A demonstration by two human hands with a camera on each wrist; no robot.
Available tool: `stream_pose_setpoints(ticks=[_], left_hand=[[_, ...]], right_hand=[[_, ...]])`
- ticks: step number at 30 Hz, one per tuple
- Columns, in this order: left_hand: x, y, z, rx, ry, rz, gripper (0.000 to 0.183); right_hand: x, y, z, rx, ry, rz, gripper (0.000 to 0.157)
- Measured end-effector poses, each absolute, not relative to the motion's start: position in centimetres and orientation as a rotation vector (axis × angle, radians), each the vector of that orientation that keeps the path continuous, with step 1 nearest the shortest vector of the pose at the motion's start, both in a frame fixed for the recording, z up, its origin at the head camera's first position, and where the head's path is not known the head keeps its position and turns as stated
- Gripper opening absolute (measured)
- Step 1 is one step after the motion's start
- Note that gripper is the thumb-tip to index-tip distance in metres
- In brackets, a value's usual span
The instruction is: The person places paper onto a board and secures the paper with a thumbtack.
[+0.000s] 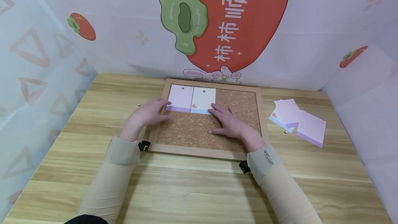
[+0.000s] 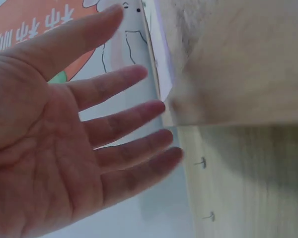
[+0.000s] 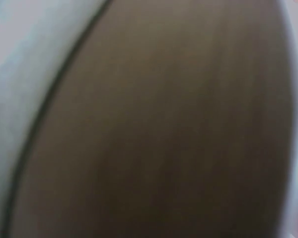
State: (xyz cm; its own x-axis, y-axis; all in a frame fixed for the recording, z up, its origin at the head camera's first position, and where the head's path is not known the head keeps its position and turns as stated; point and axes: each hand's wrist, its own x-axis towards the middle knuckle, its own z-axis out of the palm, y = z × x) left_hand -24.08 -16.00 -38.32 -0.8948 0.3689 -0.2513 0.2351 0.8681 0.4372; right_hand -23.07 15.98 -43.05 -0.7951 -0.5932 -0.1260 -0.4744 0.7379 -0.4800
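Observation:
A wood-framed cork board (image 1: 186,130) lies on the table. Near its upper left, a pink-purple note sheet (image 1: 180,99) and a white note sheet with a blue lower band (image 1: 202,100) sit side by side, each with a small round tack (image 1: 182,88) near its top. My left hand (image 1: 146,115) spreads over the board's left frame, fingertips by the purple sheet's left edge; the left wrist view shows its bare palm and extended fingers. With extended fingers, my right hand (image 1: 231,123) touches the white sheet's lower right corner, its thumb over the cork. A dark blur fills the right wrist view.
Several loose note sheets (image 1: 311,129), pink-purple and white-blue, overlap on the table right of the board. A loose tack (image 1: 285,132) lies beside them. Other tacks (image 2: 202,162) lie left of the board. A printed cloth (image 1: 124,44) hangs behind the table.

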Motion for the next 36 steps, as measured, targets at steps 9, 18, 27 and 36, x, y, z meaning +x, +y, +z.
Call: stream_pose_setpoints(ticks=[9, 18, 27, 36], left_hand=[[-23.59, -15.8, -37.6, 0.33, 2.686, 0.516, 0.079], [-23.67, -15.97, -38.22, 0.261, 2.704, 0.444, 0.053], [-23.55, -16.46, -38.19, 0.223, 2.69, 0.48, 0.033], [-23.55, -16.76, -37.92, 0.188, 2.646, 0.504, 0.033]], right_hand=[[-23.1, 16.04, -43.08, -0.821, 2.672, -0.658, 0.083], [-23.0, 15.95, -43.2, -0.801, 2.683, -0.685, 0.089], [-22.85, 15.76, -42.97, -0.799, 2.704, -0.7, 0.088], [-22.77, 15.69, -42.89, -0.807, 2.705, -0.731, 0.086]])
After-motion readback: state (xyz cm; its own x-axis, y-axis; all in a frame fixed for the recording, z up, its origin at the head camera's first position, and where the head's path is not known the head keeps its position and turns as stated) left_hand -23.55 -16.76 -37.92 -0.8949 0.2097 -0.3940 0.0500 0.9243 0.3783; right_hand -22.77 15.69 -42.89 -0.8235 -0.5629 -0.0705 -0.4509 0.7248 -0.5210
